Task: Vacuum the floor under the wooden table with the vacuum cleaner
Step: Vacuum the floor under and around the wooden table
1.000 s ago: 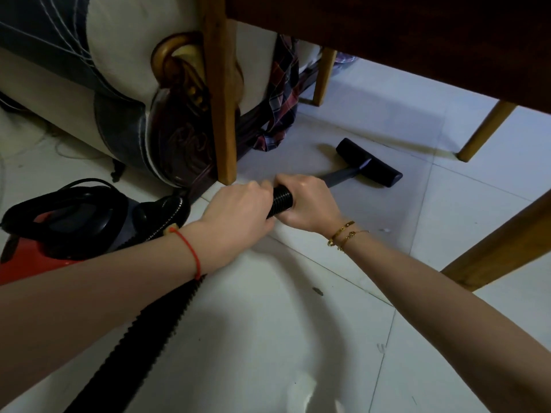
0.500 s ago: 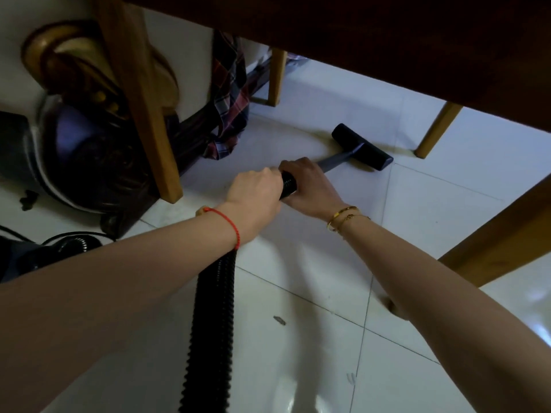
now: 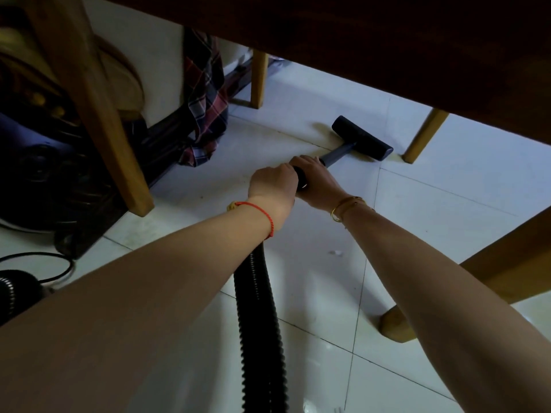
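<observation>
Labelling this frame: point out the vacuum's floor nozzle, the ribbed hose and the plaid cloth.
floor nozzle (image 3: 362,138), head view, top of head
ribbed hose (image 3: 259,323), head view, mid-length
plaid cloth (image 3: 205,99), head view, middle fold

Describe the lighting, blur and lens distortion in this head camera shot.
Head view: dim overall, the wooden table underside nearly black; daylight brightens the white floor tiles beyond it; faint glare on the near tiles. Furniture at left is dark and smeared by motion blur. Both hands, left hand and right hand, and the floor nozzle stay fairly sharp. Wide-angle stretch enlarges the forearms and tilts the table legs.

Plaid cloth (image 3: 205,102), black cord (image 3: 44,263)
</observation>
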A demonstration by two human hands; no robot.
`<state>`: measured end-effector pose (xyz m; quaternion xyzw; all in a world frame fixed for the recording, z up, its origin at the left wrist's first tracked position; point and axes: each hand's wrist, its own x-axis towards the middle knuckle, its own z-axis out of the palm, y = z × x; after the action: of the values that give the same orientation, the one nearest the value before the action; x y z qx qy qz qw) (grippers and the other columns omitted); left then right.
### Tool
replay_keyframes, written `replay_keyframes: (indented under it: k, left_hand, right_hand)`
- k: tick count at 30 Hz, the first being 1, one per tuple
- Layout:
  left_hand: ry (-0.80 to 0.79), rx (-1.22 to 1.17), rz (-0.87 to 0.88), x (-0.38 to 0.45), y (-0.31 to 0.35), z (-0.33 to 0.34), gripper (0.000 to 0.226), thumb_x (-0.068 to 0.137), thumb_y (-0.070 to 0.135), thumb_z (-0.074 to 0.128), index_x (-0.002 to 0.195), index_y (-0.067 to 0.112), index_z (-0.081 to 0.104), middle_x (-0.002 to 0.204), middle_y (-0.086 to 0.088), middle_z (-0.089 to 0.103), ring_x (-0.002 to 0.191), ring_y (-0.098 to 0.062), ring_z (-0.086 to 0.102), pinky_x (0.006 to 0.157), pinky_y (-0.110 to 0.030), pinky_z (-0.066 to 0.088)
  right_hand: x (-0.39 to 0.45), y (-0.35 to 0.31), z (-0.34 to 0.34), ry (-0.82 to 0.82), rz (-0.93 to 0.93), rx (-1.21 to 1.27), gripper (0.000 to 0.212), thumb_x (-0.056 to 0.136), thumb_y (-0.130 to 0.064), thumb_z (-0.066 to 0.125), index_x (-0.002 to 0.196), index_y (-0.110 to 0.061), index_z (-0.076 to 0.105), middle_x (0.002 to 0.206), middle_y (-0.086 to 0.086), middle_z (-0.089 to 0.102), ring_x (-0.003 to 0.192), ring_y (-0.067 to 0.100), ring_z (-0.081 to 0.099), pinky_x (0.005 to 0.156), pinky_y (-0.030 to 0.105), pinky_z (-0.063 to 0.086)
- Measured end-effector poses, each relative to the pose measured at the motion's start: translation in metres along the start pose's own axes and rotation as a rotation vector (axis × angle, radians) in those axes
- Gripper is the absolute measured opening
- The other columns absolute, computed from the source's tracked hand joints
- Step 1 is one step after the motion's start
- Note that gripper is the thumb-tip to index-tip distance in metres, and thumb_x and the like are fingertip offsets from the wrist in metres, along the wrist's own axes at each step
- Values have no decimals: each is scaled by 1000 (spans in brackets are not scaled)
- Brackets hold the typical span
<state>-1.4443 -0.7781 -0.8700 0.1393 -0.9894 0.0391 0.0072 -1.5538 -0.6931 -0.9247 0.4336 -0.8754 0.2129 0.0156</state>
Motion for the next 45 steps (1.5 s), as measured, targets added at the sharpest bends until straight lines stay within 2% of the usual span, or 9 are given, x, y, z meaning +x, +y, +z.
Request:
replay_keyframes:
  k: [4, 9, 13, 16, 20, 27, 36, 41, 45]
  left_hand:
    - [8, -5, -17, 1, -2, -2, 32, 95, 17, 54, 124, 5, 47, 113, -9, 61, 97, -24, 64, 66, -29, 39]
    - [18, 23, -21, -7, -19, -7, 33, 95, 17, 53, 124, 4, 45, 115, -9, 60, 98, -26, 63, 66, -30, 38]
    - [46, 107, 1, -27, -44, -11, 33, 94, 19, 52, 122, 2, 45, 114, -10, 59, 98, -27, 62, 66, -31, 40]
    - [41, 52, 2, -48, -66, -15, 32, 92, 20, 54, 119, 3, 46, 112, -12, 60, 99, -30, 62, 65, -33, 39]
    - [56, 6, -19, -81, -92, -22, 33, 92, 22, 56, 119, 5, 47, 109, -13, 61, 96, -32, 63, 63, -33, 38]
    - [65, 50, -44, -152, -131, -28, 27, 92, 30, 53, 109, 10, 47, 98, -9, 62, 86, -30, 64, 58, -32, 37]
    - [98, -1, -30, -232, -156, -49, 28, 91, 34, 54, 106, 12, 47, 89, -7, 62, 81, -29, 65, 57, -30, 36]
    - [124, 11, -9, -266, -167, -61, 26, 89, 39, 54, 98, 16, 44, 72, 3, 43, 71, -26, 63, 53, -29, 35]
    - [132, -20, 12, -276, -175, -66, 27, 88, 40, 55, 97, 16, 46, 69, 4, 46, 61, -22, 56, 50, -28, 34]
  right_hand:
    - [3, -2, 1, 35, -18, 33, 19, 79, -17, 69, 92, -13, 57, 94, 4, 59, 92, 24, 53, 88, 33, 35]
    - [5, -21, 7, 85, -25, 101, 20, 79, -15, 71, 95, -12, 58, 98, 5, 61, 94, 20, 50, 83, 27, 32]
    - [4, -50, 12, 92, -59, 104, 22, 79, -17, 70, 97, -14, 58, 98, 2, 61, 96, 23, 52, 78, 27, 37]
    - [1, -77, 15, 91, -106, 68, 21, 79, -21, 70, 96, -16, 58, 95, 0, 63, 95, 22, 54, 80, 29, 41]
    - [-6, -114, 19, 68, -162, 73, 20, 80, -31, 65, 89, -15, 58, 86, 1, 64, 85, 23, 54, 75, 36, 43]
    - [-30, -181, 40, 85, -205, 156, 19, 75, -33, 63, 80, -16, 57, 74, -3, 61, 72, 22, 56, 73, 42, 46]
    - [-76, -246, 31, 148, -323, 180, 21, 76, -30, 65, 81, -13, 53, 69, -5, 54, 66, 18, 51, 66, 33, 43]
    - [-98, -274, 22, 214, -391, 169, 22, 79, -32, 60, 80, -11, 52, 66, -3, 53, 60, 20, 50, 59, 33, 42]
    - [-107, -285, 18, 257, -390, 170, 22, 80, -29, 64, 79, -11, 51, 65, -2, 54, 58, 19, 49, 59, 30, 40]
